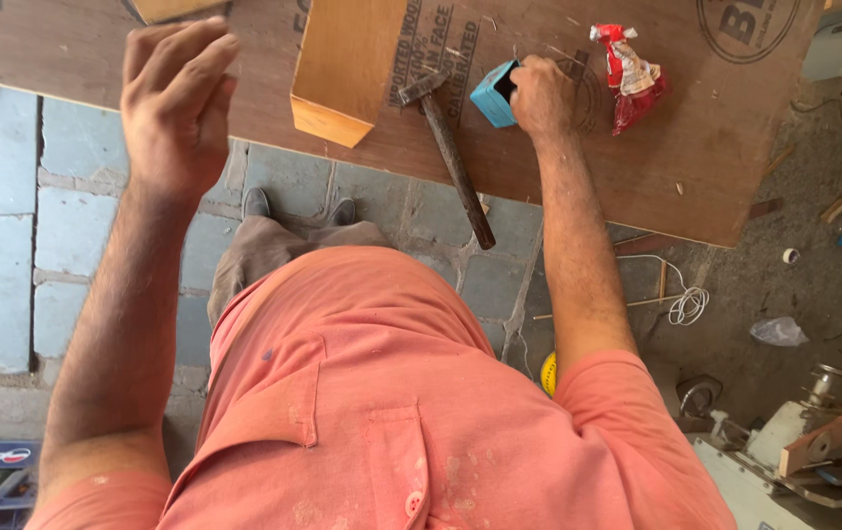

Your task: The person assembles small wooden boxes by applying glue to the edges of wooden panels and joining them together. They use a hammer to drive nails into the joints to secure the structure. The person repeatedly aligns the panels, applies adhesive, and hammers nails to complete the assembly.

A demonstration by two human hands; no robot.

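Resting on a plywood sheet (696, 167) above stone paving (77, 226): hammer (455, 162), hands (542, 98).

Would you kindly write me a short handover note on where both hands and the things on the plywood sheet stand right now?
Left hand: raised over the near edge of the plywood sheet, fingers loosely curled, holding nothing that shows.
Right hand: resting on the sheet, fingers at the open side of the small blue box; whether it grips anything is hidden.
Hammer: lying untouched between the hands, head by the box, handle over the sheet's edge.
Wooden block: on the sheet, left of the hammer.
Red crumpled packet: right of the right hand.
Done: nothing can be told as finished. Left: the hammer is not yet picked up.
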